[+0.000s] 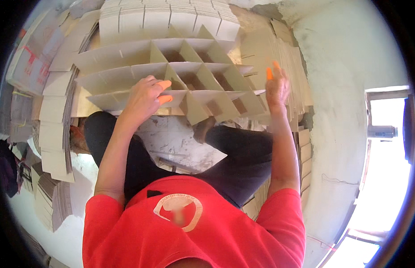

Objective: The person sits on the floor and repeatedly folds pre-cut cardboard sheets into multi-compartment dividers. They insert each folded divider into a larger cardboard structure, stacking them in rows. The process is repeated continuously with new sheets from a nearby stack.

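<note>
A cardboard divider grid [189, 71] of interlocked tan strips lies in front of me, forming several open cells. My left hand [145, 96], with orange caps on two fingertips, rests on the near strip of the grid and pinches its edge. My right hand [276, 85], also with orange fingertip caps, is raised at the grid's right end, fingers spread and blurred, next to a leaning stack of slotted cardboard strips [270, 53]. It holds nothing that I can see.
Stacks of cut cardboard strips [60, 111] stand along the left, with more piled behind the grid [167, 18]. My legs in dark trousers [234, 156] stretch under the grid. A plastered wall [346, 89] rises on the right beside a bright doorway [386, 169].
</note>
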Demonstrator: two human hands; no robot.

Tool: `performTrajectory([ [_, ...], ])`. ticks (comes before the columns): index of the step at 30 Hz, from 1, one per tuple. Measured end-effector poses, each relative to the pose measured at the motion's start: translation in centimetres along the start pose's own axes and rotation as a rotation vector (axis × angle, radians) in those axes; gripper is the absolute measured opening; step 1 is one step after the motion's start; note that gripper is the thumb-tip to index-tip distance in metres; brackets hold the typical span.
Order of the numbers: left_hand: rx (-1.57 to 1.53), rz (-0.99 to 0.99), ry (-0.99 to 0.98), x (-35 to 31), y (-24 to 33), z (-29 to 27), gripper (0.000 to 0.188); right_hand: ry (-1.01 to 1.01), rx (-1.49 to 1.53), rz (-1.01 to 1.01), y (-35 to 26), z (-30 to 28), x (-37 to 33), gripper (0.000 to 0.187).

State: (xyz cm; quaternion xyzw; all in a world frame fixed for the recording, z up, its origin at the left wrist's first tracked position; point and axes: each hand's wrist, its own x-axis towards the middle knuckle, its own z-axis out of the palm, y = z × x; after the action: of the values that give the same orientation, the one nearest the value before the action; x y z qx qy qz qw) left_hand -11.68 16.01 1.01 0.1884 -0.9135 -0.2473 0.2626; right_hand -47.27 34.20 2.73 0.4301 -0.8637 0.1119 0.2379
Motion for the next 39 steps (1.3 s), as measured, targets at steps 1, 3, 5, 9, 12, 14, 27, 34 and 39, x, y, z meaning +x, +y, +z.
performTrajectory([
  [1, -0.008, 0.007, 0.021, -0.1, 0.2, 0.0, 0.035, -0.055, -0.092, 0.064, 2.2, 0.4, -0.9, 0.045],
  [3, 0.048, 0.035, 0.072, -0.8, 0.0, -0.3, 0.039, -0.173, -0.258, 0.185, 4.9, 0.9, -3.0, 0.050],
  [5, 0.094, 0.031, 0.096, -1.4, -0.1, -0.7, 0.042, -0.318, -0.285, 0.155, 6.6, 2.2, -4.4, 0.055],
  [9, 0.146, -0.043, 0.092, -2.1, -0.4, -1.7, 0.045, -0.279, -0.180, 0.133, 10.2, 3.9, -4.1, 0.043],
  [12, 0.162, -0.122, 0.092, -2.8, -1.2, -2.8, 0.045, -0.236, -0.065, 0.278, 9.3, 3.0, -3.3, 0.031],
  [14, 0.172, -0.150, 0.103, -3.3, -1.6, -3.5, 0.045, -0.209, -0.043, 0.376, 8.5, 2.1, -2.8, 0.034],
  [27, 0.152, -0.070, 0.203, -6.0, -5.5, -4.6, 0.026, 0.180, 0.731, -0.046, -11.4, -12.4, 2.0, 0.054],
  [34, 0.071, -0.061, 0.205, -6.1, -5.9, -4.2, 0.016, -0.322, 0.866, -0.274, -21.4, -12.7, -0.4, 0.071],
  [39, 0.066, -0.032, 0.231, -6.2, -5.9, -4.1, 0.011, -0.425, 0.801, -0.272, -23.9, -12.4, -0.1, 0.065],
])
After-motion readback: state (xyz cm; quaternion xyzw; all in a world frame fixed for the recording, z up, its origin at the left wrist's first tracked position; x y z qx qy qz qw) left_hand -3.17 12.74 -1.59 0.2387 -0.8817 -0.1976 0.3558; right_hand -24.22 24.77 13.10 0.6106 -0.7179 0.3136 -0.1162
